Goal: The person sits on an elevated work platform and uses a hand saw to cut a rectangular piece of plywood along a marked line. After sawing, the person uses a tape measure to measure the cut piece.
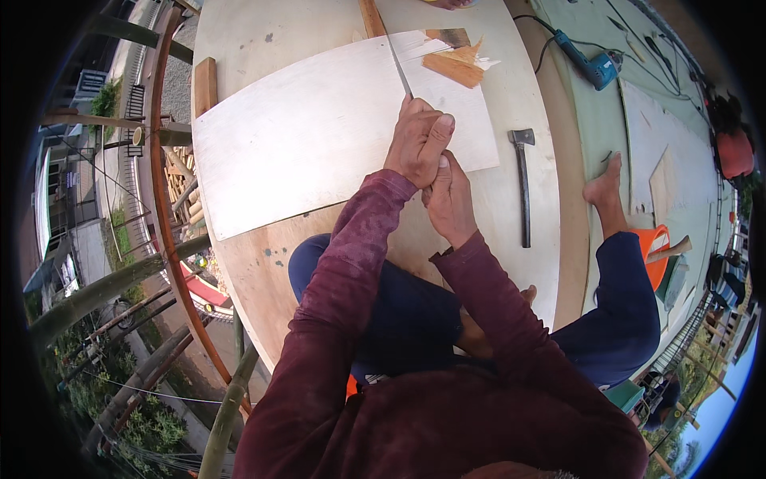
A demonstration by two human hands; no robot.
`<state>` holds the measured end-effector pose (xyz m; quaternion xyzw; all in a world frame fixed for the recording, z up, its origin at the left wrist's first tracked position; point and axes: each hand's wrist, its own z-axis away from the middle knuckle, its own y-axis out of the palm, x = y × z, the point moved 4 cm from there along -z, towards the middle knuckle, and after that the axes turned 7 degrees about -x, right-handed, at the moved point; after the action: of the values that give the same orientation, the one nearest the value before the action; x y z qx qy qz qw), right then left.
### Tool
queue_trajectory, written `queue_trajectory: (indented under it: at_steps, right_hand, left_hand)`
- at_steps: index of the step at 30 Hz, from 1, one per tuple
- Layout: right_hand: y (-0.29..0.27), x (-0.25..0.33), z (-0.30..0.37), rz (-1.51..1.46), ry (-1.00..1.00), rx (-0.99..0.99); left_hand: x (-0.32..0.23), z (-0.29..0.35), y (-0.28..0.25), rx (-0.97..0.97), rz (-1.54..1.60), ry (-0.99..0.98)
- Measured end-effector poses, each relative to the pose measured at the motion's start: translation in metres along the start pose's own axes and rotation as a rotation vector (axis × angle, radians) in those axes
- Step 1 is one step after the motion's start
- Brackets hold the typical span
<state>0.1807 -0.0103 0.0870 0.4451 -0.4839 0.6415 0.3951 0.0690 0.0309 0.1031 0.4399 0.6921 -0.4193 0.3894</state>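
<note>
My left hand is closed around the near end of a long thin metal blade, which looks like a handsaw seen nearly edge-on. Just below it, my right hand is closed too, pressed against the left; the handle is mostly hidden by my fingers. The blade reaches away over a white-faced plywood sheet. A wooden batten shows past the sheet's far edge. Splintered veneer lies on the sheet's far right corner. Right of the sheet rests a small hatchet.
A wood block stands by the sheet's left corner. At the right are a teal corded power tool, an orange bucket and my bare foot. Part of another person shows at the top edge. Beyond bamboo railing, the ground drops away.
</note>
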Motion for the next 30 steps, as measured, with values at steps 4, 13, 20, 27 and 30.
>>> queue_trajectory:
  at_steps: [4,13,20,27,30]
  right_hand:
    - [0.005,0.005,-0.002,0.028,0.005,-0.007]
    - [0.0,-0.014,-0.023,-0.041,0.002,-0.042]
    - [-0.009,0.004,0.023,0.016,-0.023,-0.015]
    - [-0.009,0.02,0.004,0.101,-0.061,-0.047]
    - [-0.014,0.015,0.04,0.066,-0.074,-0.039]
  left_hand:
    - [0.006,-0.004,-0.008,-0.023,0.059,-0.089]
    - [0.011,-0.022,0.007,0.026,-0.032,-0.081]
    - [-0.02,0.023,0.007,0.005,0.006,-0.031]
    - [-0.011,0.001,0.001,0.019,0.054,-0.143]
    - [-0.021,0.025,0.005,0.015,0.119,-0.084]
